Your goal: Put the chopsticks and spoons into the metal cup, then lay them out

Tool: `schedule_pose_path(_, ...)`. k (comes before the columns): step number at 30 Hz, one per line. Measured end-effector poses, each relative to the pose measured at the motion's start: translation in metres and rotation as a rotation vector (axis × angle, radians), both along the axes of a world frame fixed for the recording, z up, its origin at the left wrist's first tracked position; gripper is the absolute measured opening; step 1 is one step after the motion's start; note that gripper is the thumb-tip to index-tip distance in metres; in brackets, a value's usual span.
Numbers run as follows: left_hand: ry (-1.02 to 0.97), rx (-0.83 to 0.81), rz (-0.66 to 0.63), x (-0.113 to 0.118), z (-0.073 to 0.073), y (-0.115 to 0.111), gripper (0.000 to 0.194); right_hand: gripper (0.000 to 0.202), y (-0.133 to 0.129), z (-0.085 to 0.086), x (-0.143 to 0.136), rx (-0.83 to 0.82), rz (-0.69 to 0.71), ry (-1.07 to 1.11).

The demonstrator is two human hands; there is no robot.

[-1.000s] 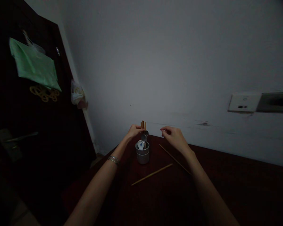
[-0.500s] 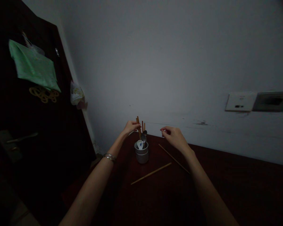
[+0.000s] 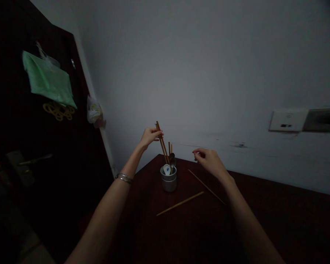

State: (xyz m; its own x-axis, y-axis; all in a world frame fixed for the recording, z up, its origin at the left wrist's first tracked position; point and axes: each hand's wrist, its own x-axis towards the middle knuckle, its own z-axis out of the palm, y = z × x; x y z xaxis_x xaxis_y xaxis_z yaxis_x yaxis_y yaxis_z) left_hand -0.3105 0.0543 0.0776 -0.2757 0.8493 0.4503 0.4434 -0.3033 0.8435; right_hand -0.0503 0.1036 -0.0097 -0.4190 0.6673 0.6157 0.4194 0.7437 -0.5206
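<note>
My left hand is closed around the upper part of two brown chopsticks, which slant down toward the rim of a grey cylindrical holder. Inside that holder stand a white spoon with a blue mark, a dark metal spoon and other thin sticks. Over the table to the right, my right hand is empty, its fingers loosely curled with a gap at the tips. Below it, one loose chopstick lies on the tabletop. Another chopstick lies in front of the holder.
The dark red table meets a pale wall at the back. On the left is a dark door with a green cloth hanging on it. A plastic bag hangs beside the frame. A wall socket is at the right.
My left hand has risen with the two chopsticks, drawing them further up out of the holder. The right hand keeps nearly the same pose. The view has shifted slightly.
</note>
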Motion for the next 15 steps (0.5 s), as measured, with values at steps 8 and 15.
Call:
schedule_pose_path(8, 0.020, 0.230, 0.030, 0.026, 0.038, -0.028, 0.023, 0.027, -0.016, 0.012, -0.006, 0.002, 0.032, 0.207)
schedule_pose_path(15, 0.007, 0.194, -0.201, 0.080, 0.044, -0.052, 0.024, 0.034, -0.053, 0.036, -0.012, -0.283, 0.362, 0.409)
